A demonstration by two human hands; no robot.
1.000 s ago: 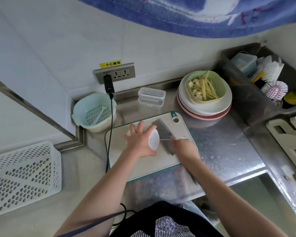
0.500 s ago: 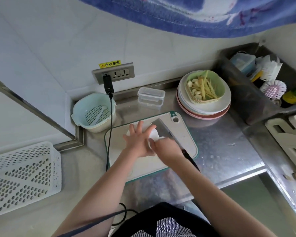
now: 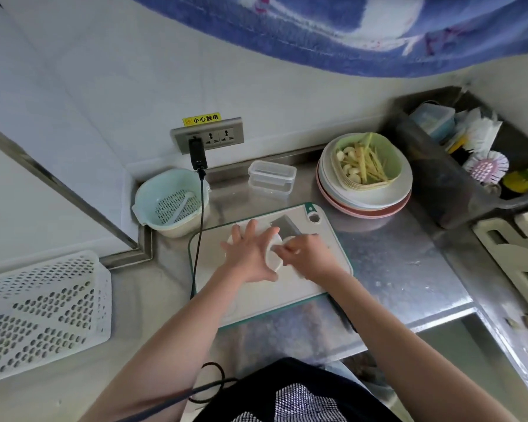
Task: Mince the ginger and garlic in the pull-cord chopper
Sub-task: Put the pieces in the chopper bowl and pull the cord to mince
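A white pull-cord chopper (image 3: 272,254) stands on the white cutting board (image 3: 290,295). My left hand (image 3: 250,254) lies flat on its lid, fingers spread, pressing it down. Close against the chopper's right side, my right hand (image 3: 307,255) is closed on the cord handle. A cleaver (image 3: 284,225) lies on the board just behind the hands, partly hidden. Ginger strips and garlic cloves (image 3: 361,162) sit in a green bowl (image 3: 392,159) on a stack of plates at the back right. The chopper's contents are hidden.
A mint strainer basket (image 3: 171,202) and a clear lidded box (image 3: 272,178) stand behind the board. A black charger cable (image 3: 200,208) hangs from the wall socket past the board's left edge. A white perforated basket (image 3: 40,312) sits at left, a sink with brushes (image 3: 482,166) at right.
My right hand pulled the cord out to the right, then returned to the chopper's side. The left hand stayed on the lid.
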